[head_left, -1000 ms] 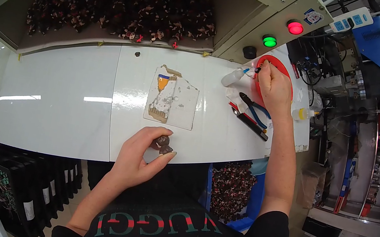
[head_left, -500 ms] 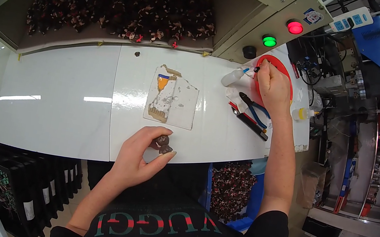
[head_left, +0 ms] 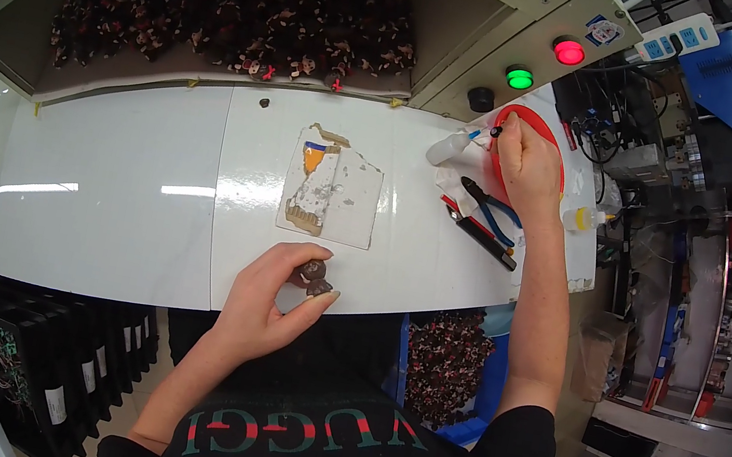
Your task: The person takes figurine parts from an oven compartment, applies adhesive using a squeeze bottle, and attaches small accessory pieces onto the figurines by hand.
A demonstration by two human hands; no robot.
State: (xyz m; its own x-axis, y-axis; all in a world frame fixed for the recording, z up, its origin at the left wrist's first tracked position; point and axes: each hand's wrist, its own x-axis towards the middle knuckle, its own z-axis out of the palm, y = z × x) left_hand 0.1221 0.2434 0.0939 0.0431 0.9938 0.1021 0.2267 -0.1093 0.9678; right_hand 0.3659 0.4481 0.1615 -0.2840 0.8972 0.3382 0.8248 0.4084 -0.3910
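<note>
From where I'm standing, the farthest left is a great heap of small figures (head_left: pixel 247 17) in the cabinet (head_left: pixel 461 50), beyond the left hand (head_left: pixel 260 303). Whether those are finished I can't tell. One dark figurine (head_left: pixel 314 276) is at the left hand, out over the table's near edge, and nothing is being added to it at this moment; to my eye this piece is partway through, at a pause.

The left hand is half curled, thumb and forefinger closed round the figurine from either end. Just beyond that hand lies a worn white board (head_left: pixel 352 211). To its right, below the tabletop, a blue bin (head_left: pixel 485 406) holds many more figures.

Nearer the right hand (head_left: pixel 528 167) lie a cutter (head_left: pixel 486 242) and pliers (head_left: pixel 491 208), with a clear bottle (head_left: pixel 445 151) to its left. The right hand's fingers are bunched together over a red dish (head_left: pixel 546 126). A small dark piece (head_left: pixel 496 133) shows beside the fingertips; whether they grip it, I can't say.
</note>
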